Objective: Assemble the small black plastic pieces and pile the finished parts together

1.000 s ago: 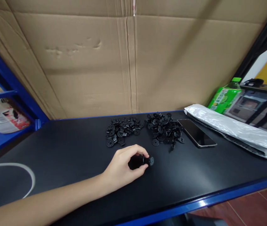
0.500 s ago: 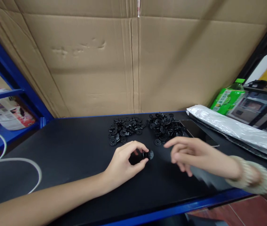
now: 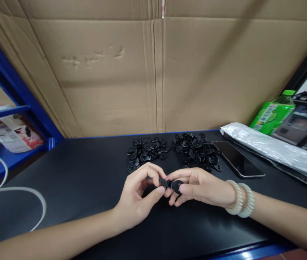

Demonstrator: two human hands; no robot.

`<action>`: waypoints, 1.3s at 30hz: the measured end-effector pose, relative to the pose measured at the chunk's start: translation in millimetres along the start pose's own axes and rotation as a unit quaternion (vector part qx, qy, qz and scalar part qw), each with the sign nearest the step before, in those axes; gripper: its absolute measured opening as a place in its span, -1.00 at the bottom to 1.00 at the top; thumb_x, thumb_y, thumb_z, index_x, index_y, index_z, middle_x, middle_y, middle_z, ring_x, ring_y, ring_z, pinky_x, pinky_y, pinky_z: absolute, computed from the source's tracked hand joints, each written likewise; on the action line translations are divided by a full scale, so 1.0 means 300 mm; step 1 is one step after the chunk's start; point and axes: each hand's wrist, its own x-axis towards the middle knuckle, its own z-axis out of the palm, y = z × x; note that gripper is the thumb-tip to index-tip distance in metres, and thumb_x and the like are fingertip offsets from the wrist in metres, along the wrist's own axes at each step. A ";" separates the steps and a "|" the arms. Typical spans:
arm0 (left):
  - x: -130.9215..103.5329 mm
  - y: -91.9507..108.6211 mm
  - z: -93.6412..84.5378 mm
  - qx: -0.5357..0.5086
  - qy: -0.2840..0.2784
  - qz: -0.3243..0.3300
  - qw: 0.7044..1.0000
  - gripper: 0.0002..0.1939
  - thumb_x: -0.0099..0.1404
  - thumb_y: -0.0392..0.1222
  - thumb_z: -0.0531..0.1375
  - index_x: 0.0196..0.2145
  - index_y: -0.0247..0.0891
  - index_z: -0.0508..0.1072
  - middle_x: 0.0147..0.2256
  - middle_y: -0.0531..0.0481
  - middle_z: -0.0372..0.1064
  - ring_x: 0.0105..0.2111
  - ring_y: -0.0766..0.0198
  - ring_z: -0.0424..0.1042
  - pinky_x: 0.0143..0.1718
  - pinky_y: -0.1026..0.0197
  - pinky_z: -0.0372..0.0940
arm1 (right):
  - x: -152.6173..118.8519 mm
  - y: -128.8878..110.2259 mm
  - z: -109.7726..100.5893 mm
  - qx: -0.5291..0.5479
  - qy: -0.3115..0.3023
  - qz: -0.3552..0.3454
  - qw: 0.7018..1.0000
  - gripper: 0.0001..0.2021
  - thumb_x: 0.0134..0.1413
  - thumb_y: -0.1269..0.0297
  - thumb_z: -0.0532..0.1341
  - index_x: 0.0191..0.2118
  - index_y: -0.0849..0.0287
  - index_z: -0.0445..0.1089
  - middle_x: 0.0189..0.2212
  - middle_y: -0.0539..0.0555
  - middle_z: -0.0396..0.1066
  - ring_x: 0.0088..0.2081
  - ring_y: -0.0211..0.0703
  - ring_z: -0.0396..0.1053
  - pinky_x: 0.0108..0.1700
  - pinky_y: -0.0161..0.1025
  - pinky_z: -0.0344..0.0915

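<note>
Between my two hands is a small black plastic clip (image 3: 171, 185) with rounded, disc-like ends. My left hand (image 3: 141, 198) pinches its left end between thumb and fingers. On its right end, my right hand (image 3: 196, 186) closes with thumb and fingertips. Whether it is one piece or two joined pieces I cannot tell, as fingers cover parts of it. Just beyond my hands lie two heaps of similar black parts: a left pile (image 3: 146, 150) and a right pile (image 3: 196, 150), on the black tabletop (image 3: 88, 169).
A phone (image 3: 238, 159) lies right of the piles, beside a silvery wrapped package (image 3: 275, 153). A green-labelled bottle (image 3: 273, 113) stands behind it. A white cable (image 3: 41, 198) loops over the left side. Cardboard (image 3: 110, 83) walls off the back; a blue frame (image 3: 20, 83) rises at left.
My right hand has come in from the right and closed on the black clip. My left hand keeps its pinch on it. The view has shifted slightly.
</note>
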 end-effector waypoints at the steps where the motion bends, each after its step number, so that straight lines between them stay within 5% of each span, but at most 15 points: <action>1: 0.001 -0.001 -0.001 -0.009 -0.003 -0.004 1.000 -0.85 0.22 -0.45 0.18 -0.42 -0.26 0.30 -0.28 -0.04 0.32 -0.29 0.29 0.36 -0.28 0.26 0.35 | -0.001 -0.001 -0.002 0.000 -0.008 -0.002 1.000 -0.65 0.07 0.30 0.29 -0.01 0.26 0.35 -0.21 0.17 0.46 -0.19 -0.17 0.49 -0.12 -0.18 0.40; 4: 0.001 -0.002 -0.001 -0.005 -0.010 -0.006 1.000 -0.84 0.23 -0.45 0.16 -0.42 -0.26 0.29 -0.28 -0.04 0.31 -0.29 0.28 0.35 -0.29 0.25 0.35 | 0.002 -0.009 -0.001 -0.037 -0.014 -0.006 0.999 -0.61 0.03 0.28 0.31 -0.01 0.26 0.32 -0.22 0.16 0.45 -0.22 -0.16 0.49 -0.16 -0.16 0.42; 7: -0.004 0.006 0.001 0.065 -0.040 0.024 0.997 -0.85 0.22 -0.47 0.15 -0.35 -0.24 0.33 -0.26 -0.06 0.32 -0.27 0.25 0.37 -0.23 0.20 0.34 | -0.005 -0.045 0.004 -0.196 0.010 -0.013 0.981 -0.60 -0.01 0.23 0.32 -0.04 0.23 0.30 -0.32 0.09 0.44 -0.35 -0.22 0.45 -0.33 -0.24 0.42; 9: -0.009 0.013 0.003 0.121 -0.074 0.050 0.989 -0.77 0.17 -0.49 0.15 -0.25 -0.23 0.36 -0.19 -0.09 0.32 -0.21 0.20 0.37 -0.17 0.15 0.33 | -0.020 -0.090 -0.007 -0.375 0.038 -0.057 0.924 -0.60 -0.06 0.21 0.34 -0.07 0.20 0.32 -0.36 0.04 0.42 -0.37 -0.25 0.39 -0.34 -0.27 0.37; 12: -0.013 0.019 0.007 0.153 -0.096 0.044 0.983 -0.61 0.13 -0.51 0.13 -0.11 -0.20 0.34 -0.04 -0.14 0.24 -0.15 0.17 0.35 -0.18 0.16 0.37 | -0.054 -0.175 -0.061 -0.609 0.098 -0.163 0.770 -0.62 -0.09 0.18 0.36 -0.13 0.16 0.36 -0.30 0.08 0.38 -0.25 -0.15 0.34 -0.17 -0.16 0.32; 14: -0.013 0.017 0.011 0.154 -0.089 0.023 0.984 -0.58 0.13 -0.53 0.11 -0.08 -0.18 0.32 0.00 -0.14 0.20 -0.17 0.20 0.35 -0.21 0.18 0.39 | -0.077 -0.227 -0.119 -0.677 0.154 -0.195 0.693 -0.66 -0.03 0.15 0.32 -0.12 0.13 0.37 -0.21 0.13 0.36 -0.14 -0.05 0.32 -0.05 -0.07 0.28; 17: -0.012 0.011 0.014 0.162 -0.084 0.015 0.983 -0.59 0.13 -0.53 0.10 -0.10 -0.17 0.31 -0.01 -0.13 0.20 -0.19 0.21 0.35 -0.24 0.19 0.41 | -0.098 -0.276 -0.205 -0.707 0.241 -0.195 0.636 -0.63 0.03 0.09 0.27 -0.05 0.09 0.32 -0.11 0.16 0.34 -0.04 0.02 0.30 0.02 0.00 0.25; 19: -0.012 0.009 0.013 0.172 -0.089 0.016 0.981 -0.60 0.13 -0.52 0.10 -0.11 -0.18 0.31 -0.02 -0.13 0.21 -0.19 0.20 0.35 -0.26 0.20 0.40 | -0.104 -0.287 -0.242 -0.712 0.271 -0.180 0.622 -0.57 0.04 0.07 0.25 0.02 0.09 0.27 -0.06 0.18 0.33 0.00 0.05 0.29 0.03 0.03 0.24; 22: -0.008 0.008 0.011 0.184 -0.091 0.020 0.979 -0.61 0.12 -0.52 0.10 -0.12 -0.18 0.30 -0.03 -0.12 0.22 -0.22 0.22 0.35 -0.28 0.21 0.40 | -0.108 -0.288 -0.240 -0.677 0.301 -0.175 0.649 -0.51 0.10 0.10 0.21 0.12 0.11 0.18 -0.04 0.19 0.35 -0.02 0.03 0.31 -0.05 -0.01 0.30; 25: -0.004 0.007 0.011 0.189 -0.088 0.026 0.978 -0.63 0.13 -0.52 0.10 -0.14 -0.18 0.31 -0.06 -0.10 0.25 -0.24 0.24 0.36 -0.30 0.24 0.39 | -0.111 -0.279 -0.177 -0.577 0.305 -0.218 0.726 -0.68 0.17 0.15 0.15 0.01 0.12 0.30 -0.17 0.15 0.42 -0.15 -0.08 0.38 -0.16 -0.14 0.35; 30: -0.003 0.007 0.015 0.195 -0.088 0.022 0.977 -0.70 0.16 -0.50 0.09 -0.20 -0.19 0.33 -0.12 -0.09 0.30 -0.29 0.26 0.37 -0.31 0.25 0.37 | -0.114 -0.244 -0.056 -0.470 0.147 -0.234 0.838 -0.82 0.21 0.23 0.15 -0.29 0.19 0.46 -0.48 0.07 0.43 -0.41 -0.24 0.37 -0.34 -0.28 0.31; 33: -0.003 0.008 0.015 0.193 -0.089 0.020 0.977 -0.73 0.16 -0.50 0.08 -0.23 -0.20 0.33 -0.17 -0.07 0.32 -0.30 0.27 0.38 -0.31 0.26 0.36 | -0.113 -0.218 -0.021 -0.449 0.062 -0.234 0.860 -0.81 0.19 0.26 0.17 -0.31 0.24 0.48 -0.51 0.07 0.44 -0.43 -0.26 0.35 -0.35 -0.28 0.28; 39: 0.009 0.012 0.016 0.195 -0.098 0.015 0.976 -0.76 0.19 -0.50 0.08 -0.26 -0.21 0.35 -0.21 -0.04 0.33 -0.29 0.29 0.38 -0.30 0.29 0.32 | -0.111 -0.187 0.004 -0.398 0.022 -0.202 0.894 -0.87 0.17 0.35 0.20 -0.24 0.25 0.48 -0.52 0.04 0.44 -0.43 -0.29 0.37 -0.34 -0.33 0.28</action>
